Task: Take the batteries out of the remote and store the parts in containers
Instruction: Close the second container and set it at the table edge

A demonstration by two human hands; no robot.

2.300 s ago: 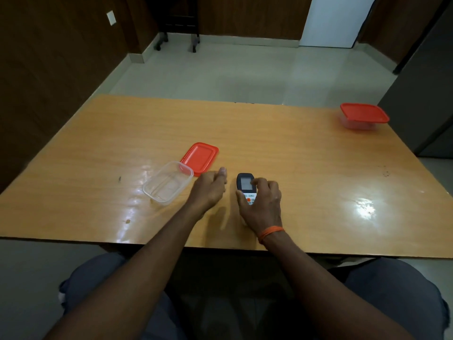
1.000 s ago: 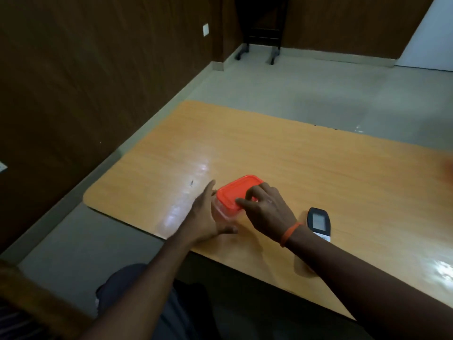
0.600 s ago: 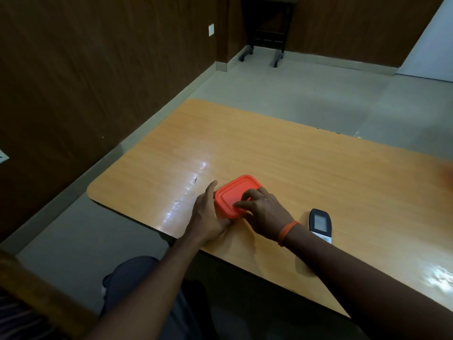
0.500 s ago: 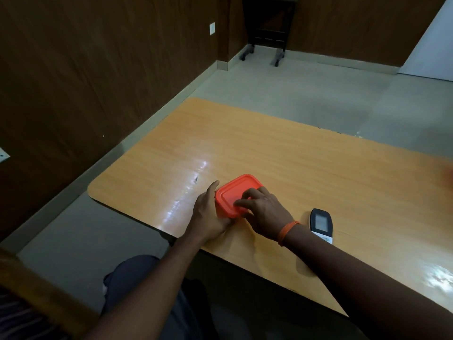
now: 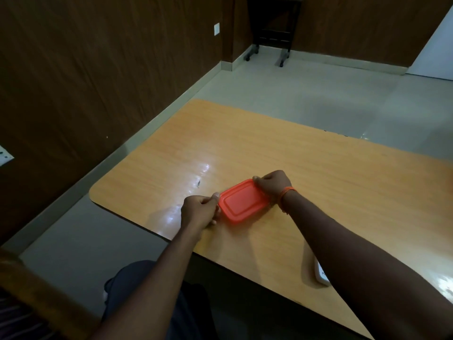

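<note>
Both grips shift: left hand (image 5: 199,212) and right hand (image 5: 272,184) now clench opposite ends of the lid (image 5: 241,201). Sealing looks finished.

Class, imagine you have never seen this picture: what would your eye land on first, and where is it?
The bright red lid sits near the left front corner of the table, gripped at opposite ends by the left hand and the right hand. An orange wristband marks the right wrist, and a white remote peeks out from under the right forearm.
</note>
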